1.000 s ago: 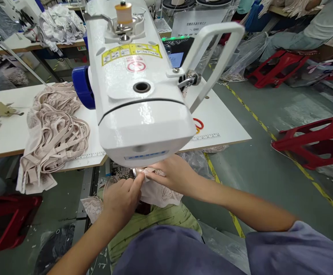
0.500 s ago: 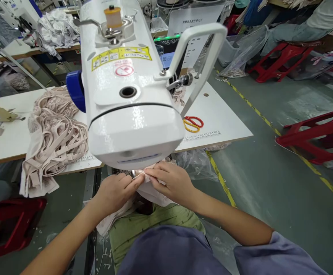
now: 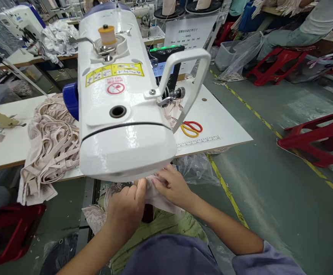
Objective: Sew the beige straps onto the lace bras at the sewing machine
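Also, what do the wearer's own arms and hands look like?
Left hand and right hand bare: no gloves or wristwear visible. Right arm has a short, dusky-purple sleeve; no sleeve shows on the left arm.

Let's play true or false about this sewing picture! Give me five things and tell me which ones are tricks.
1. The left hand and right hand are both touching pale fabric. True.
2. The scissors are in the right hand. False: they lie on the white table.
3. The wheel on the side of the sewing machine is blue. True.
4. The stool at the right edge of the picture is green. False: it is red.
5. A heap of straps lies to the left of the sewing machine in the picture. True.
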`<state>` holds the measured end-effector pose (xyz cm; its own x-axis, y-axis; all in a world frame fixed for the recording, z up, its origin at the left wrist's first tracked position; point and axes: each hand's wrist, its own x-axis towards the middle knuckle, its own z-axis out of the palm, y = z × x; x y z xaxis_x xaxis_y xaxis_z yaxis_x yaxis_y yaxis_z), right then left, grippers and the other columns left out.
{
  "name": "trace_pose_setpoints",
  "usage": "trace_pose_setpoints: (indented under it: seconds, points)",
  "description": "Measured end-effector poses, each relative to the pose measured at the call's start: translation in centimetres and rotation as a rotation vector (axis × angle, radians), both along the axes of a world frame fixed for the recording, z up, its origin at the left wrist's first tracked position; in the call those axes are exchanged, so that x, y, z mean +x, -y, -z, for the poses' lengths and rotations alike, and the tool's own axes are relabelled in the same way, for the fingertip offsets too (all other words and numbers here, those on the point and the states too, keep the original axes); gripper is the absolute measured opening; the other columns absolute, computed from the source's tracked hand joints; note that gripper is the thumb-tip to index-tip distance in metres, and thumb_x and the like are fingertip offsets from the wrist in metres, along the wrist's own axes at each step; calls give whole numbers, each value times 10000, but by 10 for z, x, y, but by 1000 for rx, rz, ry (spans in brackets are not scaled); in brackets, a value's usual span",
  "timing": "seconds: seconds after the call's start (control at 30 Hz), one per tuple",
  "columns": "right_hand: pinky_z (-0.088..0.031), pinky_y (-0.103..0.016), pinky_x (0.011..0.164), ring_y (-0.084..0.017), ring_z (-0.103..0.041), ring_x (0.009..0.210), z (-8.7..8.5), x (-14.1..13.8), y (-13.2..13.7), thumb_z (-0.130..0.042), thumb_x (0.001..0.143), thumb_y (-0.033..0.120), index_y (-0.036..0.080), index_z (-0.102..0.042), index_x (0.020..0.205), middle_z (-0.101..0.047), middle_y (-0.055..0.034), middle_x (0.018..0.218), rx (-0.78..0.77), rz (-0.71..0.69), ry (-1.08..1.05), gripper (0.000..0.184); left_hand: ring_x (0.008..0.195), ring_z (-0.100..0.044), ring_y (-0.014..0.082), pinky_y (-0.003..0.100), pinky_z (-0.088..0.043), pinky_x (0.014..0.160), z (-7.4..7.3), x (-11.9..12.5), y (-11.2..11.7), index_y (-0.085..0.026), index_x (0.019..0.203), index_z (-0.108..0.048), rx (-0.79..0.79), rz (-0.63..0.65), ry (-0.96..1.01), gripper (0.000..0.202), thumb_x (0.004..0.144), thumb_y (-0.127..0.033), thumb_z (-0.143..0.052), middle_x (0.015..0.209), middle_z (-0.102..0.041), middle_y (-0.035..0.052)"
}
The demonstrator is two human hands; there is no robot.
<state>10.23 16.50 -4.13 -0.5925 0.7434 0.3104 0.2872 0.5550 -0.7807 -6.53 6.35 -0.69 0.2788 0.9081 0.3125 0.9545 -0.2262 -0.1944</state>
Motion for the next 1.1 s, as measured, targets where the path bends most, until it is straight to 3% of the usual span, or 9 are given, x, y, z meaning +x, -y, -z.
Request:
trace_pose_setpoints:
  seconds: [0.17, 0.27, 0.4, 0.53, 0.73, 0.87, 1.0, 1.1]
  points:
    - [-535, -341, 767, -251, -629, 986, -11, -6, -22, -583, 841, 192, 259, -695, 1126, -670, -67, 1020, -79, -59, 45, 313, 484, -534, 176, 329, -288, 452, -4, 5, -4, -87, 1211, -532, 29, -47, 14, 329, 886, -113, -499, 575, -556, -12]
    - [-553, -323, 766, -243, -647, 1017, -16, -11, -32, -577, 811, 179, 227, -718, 1080, -692, -60, 1089, -156, -100, 12, 308, 469, -534, 179, 325, -290, 454, -5, 7, -6, -118, 1165, -555, 44, -70, 32, 268, 904, -134, -496, 549, -552, -10]
    - [-555, -376, 923, -255, -637, 1139, -23, -14, -40, -606, 789, 146, 242, -723, 1077, -652, -53, 1282, -183, -133, -40, 325, 467, -550, 178, 316, -288, 454, -2, 8, -8, -143, 1156, -565, 77, -94, 51, 245, 919, -158, -503, 543, -577, 1]
    - [-534, -405, 998, -257, -639, 1162, -29, -16, -43, -618, 788, 141, 232, -734, 1060, -655, -54, 1292, -202, -166, -62, 309, 462, -566, 166, 294, -281, 428, -1, 8, -6, -114, 1192, -553, 82, -104, 52, 291, 902, -140, -536, 548, -591, -2]
    - [-551, -388, 976, -251, -628, 1183, -27, -17, -45, -629, 776, 162, 239, -744, 1054, -652, -46, 1302, -227, -165, -90, 311, 458, -558, 157, 292, -300, 439, -3, 6, -2, -116, 1205, -553, 63, -106, 57, 302, 905, -141, -525, 534, -566, -23]
    - [-493, -402, 1053, -247, -621, 1195, -26, -16, -46, -637, 765, 149, 236, -749, 1042, -669, -43, 1275, -206, -160, -128, 311, 478, -561, 172, 310, -311, 469, 0, 4, -3, -148, 1153, -582, 62, -126, 51, 260, 907, -150, -500, 544, -574, -15]
    - [-543, -375, 972, -258, -621, 1192, -27, -16, -49, -642, 768, 188, 215, -737, 1074, -665, -59, 1282, -221, -164, -88, 322, 488, -546, 176, 314, -294, 487, 4, 2, -4, -186, 1080, -612, 42, -155, 51, 204, 914, -179, -494, 557, -584, -3]
    - [-510, -385, 1010, -257, -617, 1194, -25, -16, -50, -622, 771, 195, 197, -735, 1084, -654, -77, 1299, -186, -174, -63, 333, 491, -546, 175, 315, -286, 486, 4, 1, -4, -184, 1072, -608, 43, -136, 40, 195, 911, -188, -498, 573, -598, -4]
